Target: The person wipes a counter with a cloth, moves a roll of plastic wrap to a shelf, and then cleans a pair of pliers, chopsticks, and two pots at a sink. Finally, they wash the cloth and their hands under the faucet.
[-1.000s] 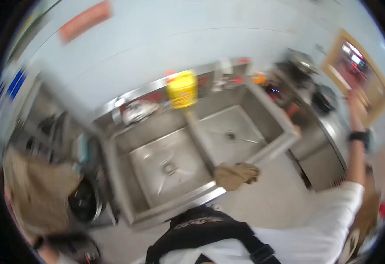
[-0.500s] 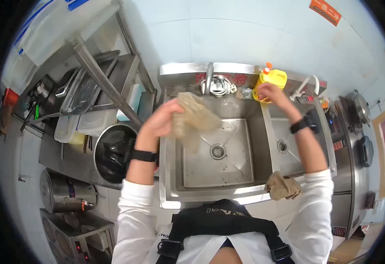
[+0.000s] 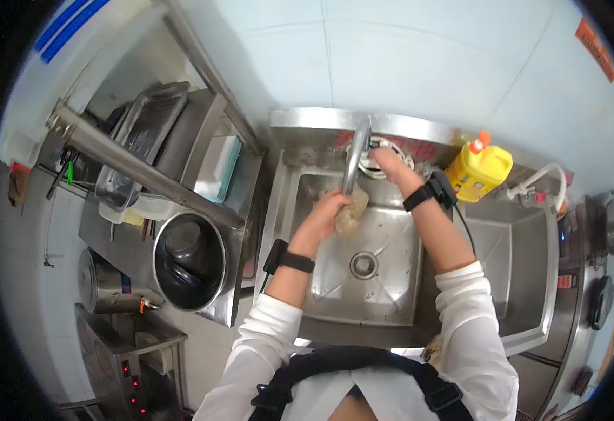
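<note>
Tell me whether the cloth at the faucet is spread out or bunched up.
Bunched up: the cloth shows as a small, crumpled wad in the left hand, by the spout of the faucet.

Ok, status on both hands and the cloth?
Left hand: fingers closed on tan cloth, under faucet spout. Right hand by faucet base, grip unclear. Yellow jug off to the right, not blocking.

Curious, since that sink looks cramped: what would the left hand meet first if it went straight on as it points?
Probably the metal tap, whose spout lies just ahead of the left hand; depth is unclear, so it might pass underneath.
</note>
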A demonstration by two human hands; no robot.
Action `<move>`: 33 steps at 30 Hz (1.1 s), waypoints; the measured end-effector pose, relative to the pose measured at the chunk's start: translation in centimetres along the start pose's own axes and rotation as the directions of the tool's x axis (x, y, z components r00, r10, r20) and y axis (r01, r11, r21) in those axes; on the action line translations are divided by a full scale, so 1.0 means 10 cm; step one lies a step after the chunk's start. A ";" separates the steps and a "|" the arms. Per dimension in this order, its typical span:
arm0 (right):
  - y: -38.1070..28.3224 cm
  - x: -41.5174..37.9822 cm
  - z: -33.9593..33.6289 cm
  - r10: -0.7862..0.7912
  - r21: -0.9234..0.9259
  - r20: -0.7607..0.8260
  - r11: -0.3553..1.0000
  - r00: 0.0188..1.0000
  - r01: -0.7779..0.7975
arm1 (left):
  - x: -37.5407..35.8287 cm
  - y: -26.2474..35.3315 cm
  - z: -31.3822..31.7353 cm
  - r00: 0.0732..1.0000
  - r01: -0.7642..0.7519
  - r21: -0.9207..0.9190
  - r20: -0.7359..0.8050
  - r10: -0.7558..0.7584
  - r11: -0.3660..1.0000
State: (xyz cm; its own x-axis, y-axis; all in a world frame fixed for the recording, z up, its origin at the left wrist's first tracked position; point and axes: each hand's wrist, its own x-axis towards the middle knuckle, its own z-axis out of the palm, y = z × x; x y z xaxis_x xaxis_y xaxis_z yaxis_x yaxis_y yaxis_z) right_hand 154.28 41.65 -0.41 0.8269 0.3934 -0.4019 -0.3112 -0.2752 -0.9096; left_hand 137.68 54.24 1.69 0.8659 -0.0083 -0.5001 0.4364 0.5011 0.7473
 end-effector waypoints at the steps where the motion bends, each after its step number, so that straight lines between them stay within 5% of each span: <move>1: 0.02 0.05 -0.03 -0.015 0.072 0.082 0.997 0.997 0.009 | 0.04 -0.02 0.02 0.997 -0.036 -0.032 0.065 0.038 0.999; 5: 0.09 0.12 0.05 -0.129 0.604 0.170 0.797 0.977 0.000 | 0.12 -0.07 0.10 0.999 -0.032 -0.015 0.017 0.033 0.999; 7: 0.20 0.02 0.08 -0.151 0.624 0.142 0.781 0.978 0.030 | 0.13 -0.08 0.13 1.000 -0.018 0.009 -0.013 0.018 1.000; 9: 0.51 -0.20 0.07 -0.146 0.506 -0.049 0.849 0.988 0.151 | 0.08 -0.07 0.10 0.999 -0.016 0.019 -0.045 0.017 1.000; 11: 1.33 -0.11 0.15 -0.125 0.175 -0.218 0.971 0.968 0.165 | 0.01 -0.06 0.10 0.998 -0.055 -0.041 0.008 0.056 0.998; 12: 1.44 -0.25 0.26 0.113 0.522 -0.030 0.849 0.993 -0.081 | 0.01 -0.12 0.07 0.999 -0.048 -0.047 0.004 0.048 0.998; 13: 1.52 -0.38 0.39 0.269 0.750 0.223 0.566 0.937 -0.342 | 0.00 -0.19 0.03 0.999 -0.025 -0.002 0.028 0.025 1.000; 14: 1.48 -0.49 0.46 0.274 0.751 0.223 0.564 0.935 -0.344 | 0.02 -0.24 0.00 0.998 -0.009 0.047 0.054 0.007 0.999; 15: 1.40 -0.57 0.49 0.196 0.779 0.403 0.438 0.894 -0.448 | 0.03 -0.31 -0.04 0.998 -0.011 0.049 0.056 0.008 0.999; 17: 1.26 -0.58 0.63 0.082 0.768 0.561 0.320 0.824 -0.555 | 0.02 -0.50 -0.11 0.996 -0.005 0.185 -0.085 0.021 0.983; 19: 1.19 -0.58 0.85 -0.052 0.862 0.055 0.506 0.997 -0.021 | -0.01 -0.57 -0.09 0.969 0.011 0.241 -0.241 0.049 0.970; 21: 0.74 -0.95 0.99 -0.028 0.876 0.005 0.483 1.000 0.009 | -0.11 -0.48 0.02 0.901 0.055 -0.071 -0.426 -0.080 0.996; 22: 0.69 -1.09 1.11 -0.095 0.844 -0.017 0.532 0.995 0.066 | -0.10 -0.44 -0.05 0.903 0.056 -0.072 -0.421 -0.081 0.996; 23: 0.66 -1.22 1.22 -0.163 0.806 -0.040 0.578 0.986 0.128 | -0.07 -0.39 -0.21 0.977 0.055 -0.252 -0.188 -0.105 0.966; 24: 0.65 -1.33 1.31 -0.229 0.583 -0.161 0.763 0.960 0.279 | -0.01 -0.39 -0.32 0.995 0.097 -0.419 0.057 -0.080 0.903; 25: 0.66 -1.43 1.39 -0.321 0.298 -0.249 0.873 0.914 0.387 | 0.06 -0.45 -0.37 0.995 0.098 -0.422 0.063 -0.078 0.901; 27: 0.81 -1.39 1.44 -0.325 0.345 -0.207 0.858 0.923 0.380 | 0.12 -0.57 -0.59 0.975 0.223 -0.403 0.088 -0.205 0.888; 29: 1.00 -1.15 1.33 -0.670 -0.239 -0.414 0.734 0.616 0.636 | 0.06 -0.86 -0.34 0.990 -0.138 -0.357 -0.072 0.120 0.924; 30: 0.94 -1.07 1.23 -0.481 -0.030 -0.490 0.843 0.727 0.537 | -0.04 -0.88 -0.07 0.956 -0.292 -0.289 -0.101 0.274 0.912; 31: 0.84 -0.96 1.08 -0.268 0.178 -0.521 0.894 0.810 0.411 | -0.04 -0.93 0.11 0.952 -0.299 -0.306 -0.165 0.260 0.904; 33: 0.99 -0.64 0.78 0.026 0.690 -0.155 0.718 0.988 0.090 | -0.08 -0.94 0.22 0.940 -0.314 -0.331 -0.239 0.243 0.890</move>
State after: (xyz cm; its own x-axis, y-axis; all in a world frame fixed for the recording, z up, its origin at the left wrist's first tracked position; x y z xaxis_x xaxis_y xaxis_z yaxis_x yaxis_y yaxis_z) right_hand 142.23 43.25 -7.68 0.8812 0.2455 -0.4039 -0.4726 0.4426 -0.7621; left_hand 133.44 47.66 -4.01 0.8617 0.3211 -0.3930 0.0351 0.7348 0.6773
